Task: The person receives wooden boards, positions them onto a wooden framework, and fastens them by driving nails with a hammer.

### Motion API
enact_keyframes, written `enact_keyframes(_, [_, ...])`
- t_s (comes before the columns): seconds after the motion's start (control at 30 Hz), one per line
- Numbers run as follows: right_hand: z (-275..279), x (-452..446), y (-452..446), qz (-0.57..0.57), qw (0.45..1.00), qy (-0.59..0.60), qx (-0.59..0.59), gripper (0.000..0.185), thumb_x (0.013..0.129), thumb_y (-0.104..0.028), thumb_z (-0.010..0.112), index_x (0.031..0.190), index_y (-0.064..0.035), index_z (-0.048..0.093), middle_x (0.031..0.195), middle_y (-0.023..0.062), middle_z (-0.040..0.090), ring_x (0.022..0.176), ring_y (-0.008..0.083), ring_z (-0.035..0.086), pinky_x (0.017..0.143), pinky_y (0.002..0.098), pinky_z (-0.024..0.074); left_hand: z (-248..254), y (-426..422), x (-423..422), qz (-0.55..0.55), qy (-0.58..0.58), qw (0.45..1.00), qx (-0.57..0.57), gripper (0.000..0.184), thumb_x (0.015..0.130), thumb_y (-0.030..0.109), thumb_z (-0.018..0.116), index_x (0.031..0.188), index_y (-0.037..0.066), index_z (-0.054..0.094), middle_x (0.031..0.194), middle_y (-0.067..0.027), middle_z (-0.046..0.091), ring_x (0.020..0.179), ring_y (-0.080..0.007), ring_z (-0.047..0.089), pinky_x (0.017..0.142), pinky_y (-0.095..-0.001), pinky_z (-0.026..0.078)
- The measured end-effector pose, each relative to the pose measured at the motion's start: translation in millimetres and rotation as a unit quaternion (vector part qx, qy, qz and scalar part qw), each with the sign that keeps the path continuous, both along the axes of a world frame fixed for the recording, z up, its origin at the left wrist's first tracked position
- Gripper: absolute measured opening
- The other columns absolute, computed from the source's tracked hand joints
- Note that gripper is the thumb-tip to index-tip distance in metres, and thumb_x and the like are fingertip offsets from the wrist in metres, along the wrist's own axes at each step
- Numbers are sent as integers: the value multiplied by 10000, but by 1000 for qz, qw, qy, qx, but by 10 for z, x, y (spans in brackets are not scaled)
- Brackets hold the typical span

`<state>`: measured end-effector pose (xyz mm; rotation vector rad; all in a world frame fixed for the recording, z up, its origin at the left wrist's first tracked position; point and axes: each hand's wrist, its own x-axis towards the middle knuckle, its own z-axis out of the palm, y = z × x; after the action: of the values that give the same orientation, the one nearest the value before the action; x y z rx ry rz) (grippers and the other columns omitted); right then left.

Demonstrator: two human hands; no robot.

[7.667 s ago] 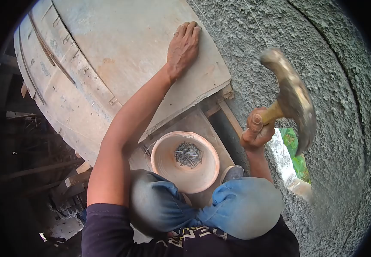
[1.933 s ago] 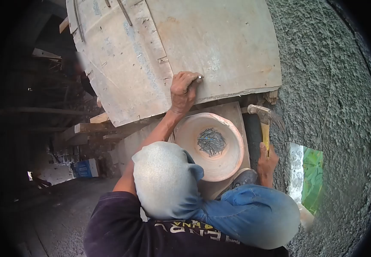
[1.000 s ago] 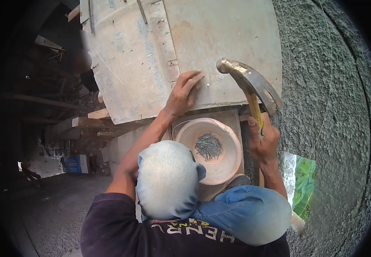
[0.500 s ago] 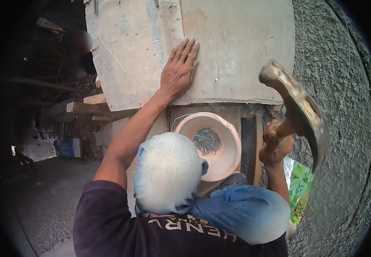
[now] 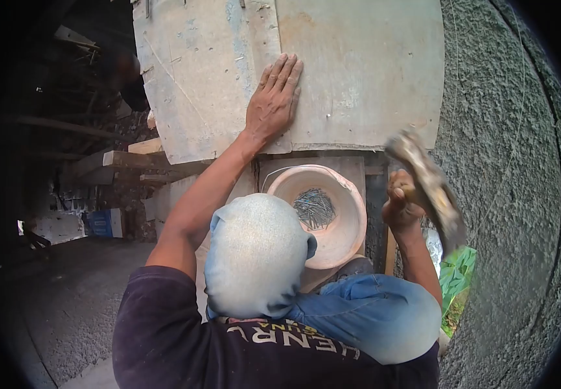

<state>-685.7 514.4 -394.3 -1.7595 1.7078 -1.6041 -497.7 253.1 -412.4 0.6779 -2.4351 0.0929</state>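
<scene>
My left hand (image 5: 272,104) lies flat on a pale, worn plywood sheet (image 5: 364,78), fingers stretched out beside the seam where two sheets overlap. My right hand (image 5: 402,202) is closed round the handle of a claw hammer (image 5: 428,185). The hammer is raised off the sheet at the right and its metal head is smeared by motion. A nail (image 5: 329,117) shows as a small bright spot in the sheet, between my two hands. Below the sheet's near edge stands a pinkish bucket (image 5: 351,240) with a pile of loose nails (image 5: 314,209) in it.
My bent knees in jeans (image 5: 254,253) are close to the bucket. A rough grey wall (image 5: 514,162) runs along the right, with green leaves (image 5: 456,275) low beside it. Timber ends (image 5: 125,160) jut out at the left, and a blue box (image 5: 100,223) sits farther back.
The hammer and my right hand have moved left and a little closer to the sheet's edge. My left hand stays flat on the sheet. The whole view has shifted slightly.
</scene>
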Motion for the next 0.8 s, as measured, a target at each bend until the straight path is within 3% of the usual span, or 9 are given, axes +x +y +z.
enact_keyframes(0.07, [-244, 7, -130, -78, 963, 145, 215, 398, 1004, -373, 576, 830, -23, 501, 587, 173, 547, 564, 403, 614, 489, 449, 434, 30, -16, -40, -1, 10, 1000, -14, 522, 1013, 178, 465, 1504, 29, 372, 1561, -142, 374, 1466, -295, 313, 1202, -451, 259])
enact_keyframes(0.17, [132, 67, -67, -108, 969, 99, 200, 328, 1010, -307, 581, 872, -12, 546, 608, 203, 526, 522, 378, 574, 496, 431, 415, 25, -117, -12, 5, 5, 1000, -13, 517, 1017, 188, 457, 1501, 25, 376, 1558, -146, 377, 1468, -295, 308, 1207, -446, 251])
enact_keyframes(0.37, [130, 71, -4, 67, 976, -138, -151, 372, 1018, -342, 561, 877, -1, 514, 690, 172, 538, 470, 283, 499, 460, 373, 397, 8, -29, -13, 0, -2, 1000, -17, 513, 1013, 165, 448, 1501, 25, 375, 1552, -147, 378, 1460, -297, 323, 1204, -438, 262])
enact_keyframes(0.43, [-227, -48, -81, -59, 981, 153, 100, 369, 1018, -342, 563, 890, -1, 508, 656, 179, 534, 474, 289, 503, 470, 398, 398, 13, 16, 1, -2, 0, 1000, -7, 513, 1012, 163, 450, 1500, 26, 375, 1554, -147, 376, 1461, -297, 322, 1202, -440, 265])
enact_keyframes(0.47, [-323, 1, -151, -81, 963, 137, 219, 360, 1017, -338, 570, 895, -3, 529, 617, 179, 522, 484, 302, 494, 487, 411, 397, 44, -13, -13, 0, 3, 1000, -7, 513, 1011, 161, 451, 1500, 26, 376, 1556, -148, 373, 1461, -297, 322, 1200, -441, 267])
enact_keyframes(0.57, [120, 42, -103, -88, 964, 109, 225, 362, 993, -342, 607, 849, -17, 533, 580, 194, 551, 563, 401, 622, 488, 431, 437, 9, -46, -3, -3, 3, 1000, -12, 503, 1007, 154, 457, 1489, 22, 393, 1549, -154, 386, 1459, -299, 326, 1195, -444, 274])
enact_keyframes(0.63, [539, 147, -35, -87, 993, 44, 70, 513, 1012, -493, 521, 828, -15, 507, 584, 105, 462, 472, 184, 464, 471, 362, 379, 60, -40, -34, -3, -13, 1000, -10, 499, 1007, 148, 459, 1485, 17, 397, 1548, -159, 387, 1459, -300, 326, 1195, -444, 274])
enact_keyframes(0.77, [291, 6, -32, 114, 963, -179, -164, 498, 1005, -507, 514, 860, -32, 475, 588, 145, 501, 463, 273, 533, 431, 387, 388, 14, -24, -7, -10, 10, 1000, -8, 517, 995, 133, 465, 1491, 16, 383, 1550, -161, 382, 1466, -301, 309, 1197, -445, 271])
enact_keyframes(0.8, [-30, -45, -55, 32, 999, -7, -11, 466, 1004, -474, 532, 868, -32, 488, 595, 176, 524, 494, 339, 560, 441, 408, 401, 3, 24, 13, -8, 7, 1000, 1, 525, 988, 129, 471, 1494, 19, 380, 1552, -156, 380, 1468, -299, 307, 1198, -446, 270])
